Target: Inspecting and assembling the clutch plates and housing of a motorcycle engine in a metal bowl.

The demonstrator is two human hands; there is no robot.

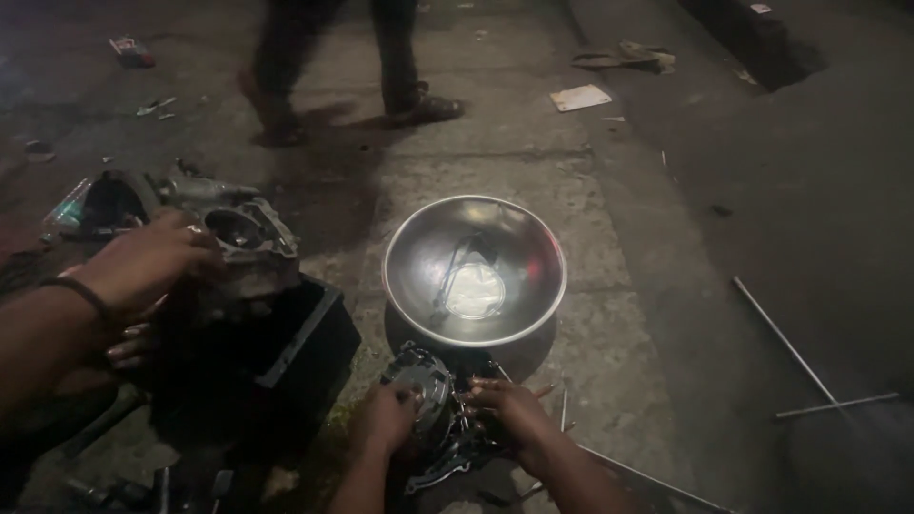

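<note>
Engine cover, a round dark metal part with wires or gasket scraps trailing off it, sits on the concrete floor at the bottom centre of the frame, just below the steel bowl. We have both hands on it: our left hand grips its left edge with fingers curled over the rim, and our right hand presses its right side with fingers spread. Neither hand is fully closed; both clasp the part itself.

At the left of the frame a co-worker's hand, with a dark band at the wrist, rests on a grimy engine casing that stands on a black box.

We judge several risks. The light is poor and the part looks oily, so our grip could slip and the cover could knock against the bowl just above it, spilling the pale liquid pooled in its bottom. Small pieces could drop onto the dark floor and be lost among the litter there. Thin metal rods lie at the lower right, near our right forearm, and could roll or catch a sleeve if we swing that way. A person's legs pass at the top of the frame, close enough that a careless step might reach the bowl or casing. The casing perched on the box could tip toward us if pushed hard.
</note>
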